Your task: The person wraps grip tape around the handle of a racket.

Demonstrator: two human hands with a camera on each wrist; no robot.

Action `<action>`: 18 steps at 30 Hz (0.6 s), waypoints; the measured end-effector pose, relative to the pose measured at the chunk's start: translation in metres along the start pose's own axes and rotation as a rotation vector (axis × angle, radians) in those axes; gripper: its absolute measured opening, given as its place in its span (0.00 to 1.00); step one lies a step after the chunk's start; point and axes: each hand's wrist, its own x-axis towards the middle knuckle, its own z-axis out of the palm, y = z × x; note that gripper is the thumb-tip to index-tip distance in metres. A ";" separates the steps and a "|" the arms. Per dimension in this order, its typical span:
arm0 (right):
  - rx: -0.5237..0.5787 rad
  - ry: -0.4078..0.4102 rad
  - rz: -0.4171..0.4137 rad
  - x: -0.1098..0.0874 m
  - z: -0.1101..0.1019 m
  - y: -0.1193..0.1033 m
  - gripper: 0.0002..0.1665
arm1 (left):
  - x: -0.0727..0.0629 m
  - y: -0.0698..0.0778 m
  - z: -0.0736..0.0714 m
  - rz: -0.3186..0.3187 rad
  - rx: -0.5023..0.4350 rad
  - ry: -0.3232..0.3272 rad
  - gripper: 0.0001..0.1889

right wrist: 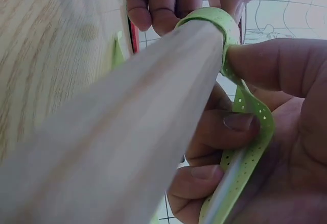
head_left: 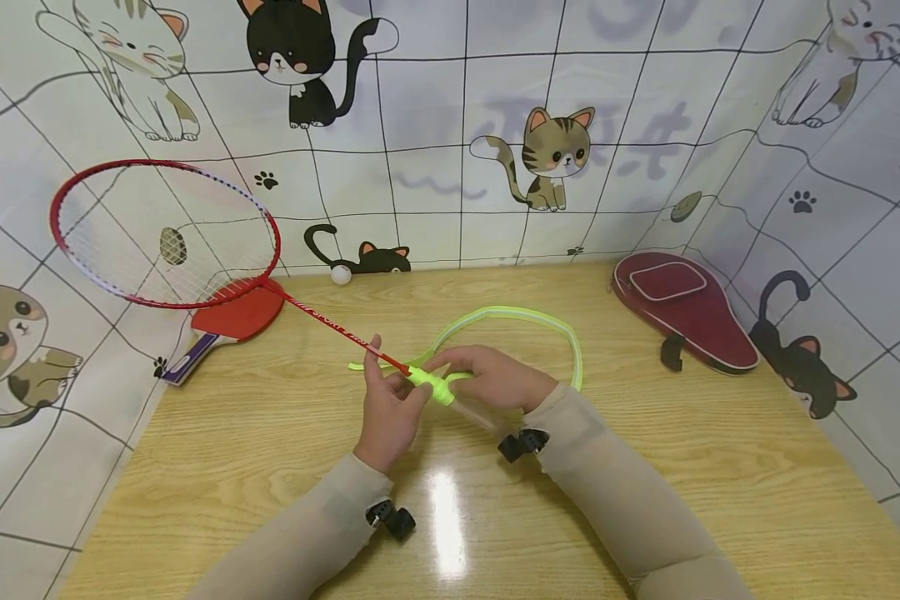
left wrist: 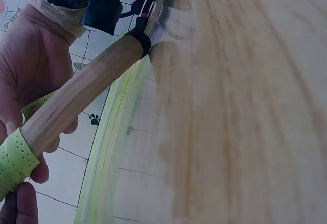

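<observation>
A red badminton racket (head_left: 328, 322) slants across the table, its strung head up at the left. Yellow-green perforated grip tape (head_left: 429, 383) is wound around the upper part of its handle. Bare wood shows on the lower handle (left wrist: 87, 89) in the left wrist view. My left hand (head_left: 392, 418) pinches the racket at the wrapped part. With thumb and curled fingers, my right hand (head_left: 491, 379) holds the tape strip (right wrist: 249, 132) where it leaves the handle. The loose length of tape (head_left: 528, 313) loops behind the right hand over the table.
A red table tennis paddle (head_left: 251, 315) lies at the left, partly under the racket head. A white ball (head_left: 341, 274) sits by the back wall. On the right is a dark red paddle case (head_left: 690, 321) with a small dark piece (head_left: 672, 353) beside it.
</observation>
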 end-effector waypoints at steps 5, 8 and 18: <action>0.017 0.010 0.002 0.001 0.000 0.002 0.26 | -0.001 -0.001 0.000 -0.010 0.015 -0.002 0.57; 0.038 0.012 0.008 0.000 0.000 0.002 0.27 | -0.002 0.001 0.000 -0.006 0.022 -0.008 0.57; 0.050 0.022 0.018 -0.001 0.001 -0.001 0.28 | -0.002 0.000 -0.001 0.022 0.084 -0.009 0.54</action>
